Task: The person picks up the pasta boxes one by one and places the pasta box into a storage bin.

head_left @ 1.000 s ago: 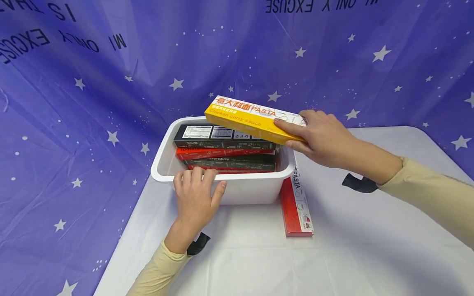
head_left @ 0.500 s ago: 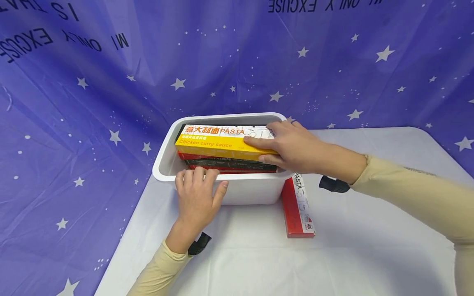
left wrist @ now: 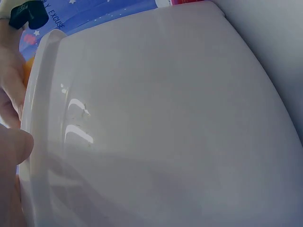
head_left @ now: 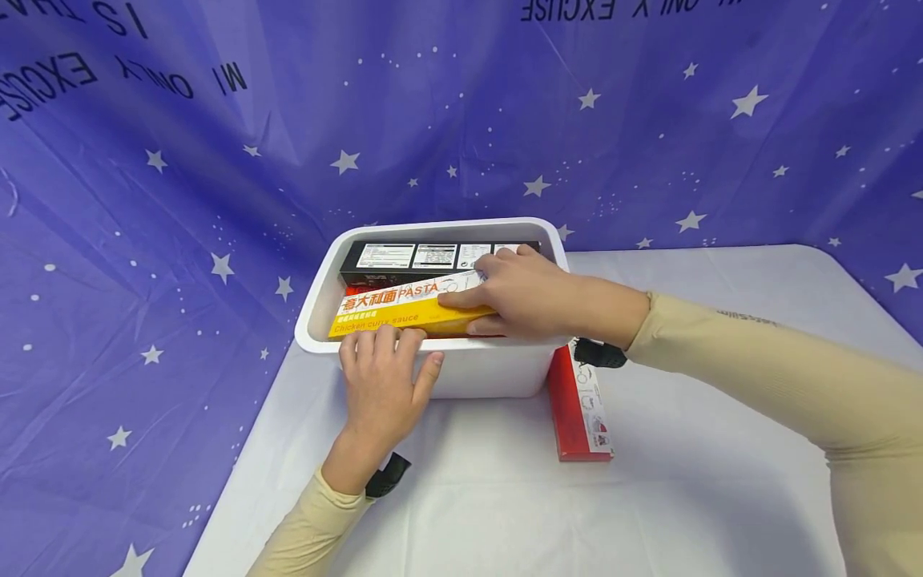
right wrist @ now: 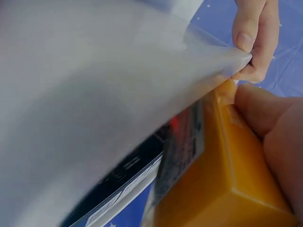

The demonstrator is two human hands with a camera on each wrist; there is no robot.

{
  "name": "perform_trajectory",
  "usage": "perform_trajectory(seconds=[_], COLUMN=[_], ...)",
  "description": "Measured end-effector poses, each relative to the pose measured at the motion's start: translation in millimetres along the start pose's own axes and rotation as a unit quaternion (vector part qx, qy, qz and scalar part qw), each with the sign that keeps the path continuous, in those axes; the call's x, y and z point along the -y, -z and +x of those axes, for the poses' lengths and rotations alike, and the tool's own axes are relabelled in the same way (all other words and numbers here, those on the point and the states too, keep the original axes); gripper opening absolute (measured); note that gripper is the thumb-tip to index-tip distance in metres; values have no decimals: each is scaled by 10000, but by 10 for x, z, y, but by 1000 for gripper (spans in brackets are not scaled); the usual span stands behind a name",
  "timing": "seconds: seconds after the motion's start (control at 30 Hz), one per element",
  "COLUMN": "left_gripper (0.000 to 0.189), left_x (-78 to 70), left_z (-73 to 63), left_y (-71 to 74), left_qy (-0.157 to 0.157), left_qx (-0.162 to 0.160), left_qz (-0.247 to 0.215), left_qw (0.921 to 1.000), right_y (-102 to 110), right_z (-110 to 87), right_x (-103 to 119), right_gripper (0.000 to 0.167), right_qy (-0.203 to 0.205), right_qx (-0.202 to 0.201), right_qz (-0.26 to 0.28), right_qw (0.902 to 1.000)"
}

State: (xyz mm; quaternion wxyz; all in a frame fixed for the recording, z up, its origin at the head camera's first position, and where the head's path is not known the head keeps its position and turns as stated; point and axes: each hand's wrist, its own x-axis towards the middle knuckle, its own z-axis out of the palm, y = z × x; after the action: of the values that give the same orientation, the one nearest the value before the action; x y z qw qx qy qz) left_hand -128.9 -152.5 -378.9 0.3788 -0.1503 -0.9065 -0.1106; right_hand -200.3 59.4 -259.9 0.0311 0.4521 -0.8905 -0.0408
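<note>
My right hand (head_left: 526,292) grips the right end of a yellow and white pasta box (head_left: 382,312), labelled chicken curry sauce. The box lies slanted inside the top of a white plastic bin (head_left: 490,373), its left end low near the front rim. In the right wrist view the yellow box (right wrist: 222,175) fills the space beside my thumb. My left hand (head_left: 382,385) holds the bin's front rim, fingers hooked over it and thumb outside. Behind the yellow box a black box (head_left: 433,256) lies in the bin; the boxes beneath are mostly hidden.
A red and white pasta box (head_left: 580,409) lies on the white-clothed table (head_left: 685,481), against the bin's right side. Behind the table hangs a purple curtain (head_left: 461,120) with white stars.
My right hand has carried the yellow pasta box down and left into the bin, then toward the front rim, uncovering the black box again. My left hand has stayed on the rim.
</note>
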Motion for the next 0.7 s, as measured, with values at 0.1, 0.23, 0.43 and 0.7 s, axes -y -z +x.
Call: perform_trajectory(seconds=[0.1,0.23,0.43,0.7], left_gripper=[37,37,35,34], left_x=[-2,-4,3,5], left_z=[1,8,6,0], left_y=[2,6,4,-5], left_qy=[10,11,9,33], left_qx=[14,39,-19,-26], left_qz=[12,14,-3,-60], left_qw=[10000,10000,10000,10000], right_y=[23,54,72,45], right_z=[87,196,357,559], right_x=[36,62,103,211], right_gripper=[50,47,48,45], right_qy=[74,122,11,-80], right_qx=[223,596,1168,1576], right_qz=[-104,-109,-16,-337], right_qw=[9997,9981,9932,9869])
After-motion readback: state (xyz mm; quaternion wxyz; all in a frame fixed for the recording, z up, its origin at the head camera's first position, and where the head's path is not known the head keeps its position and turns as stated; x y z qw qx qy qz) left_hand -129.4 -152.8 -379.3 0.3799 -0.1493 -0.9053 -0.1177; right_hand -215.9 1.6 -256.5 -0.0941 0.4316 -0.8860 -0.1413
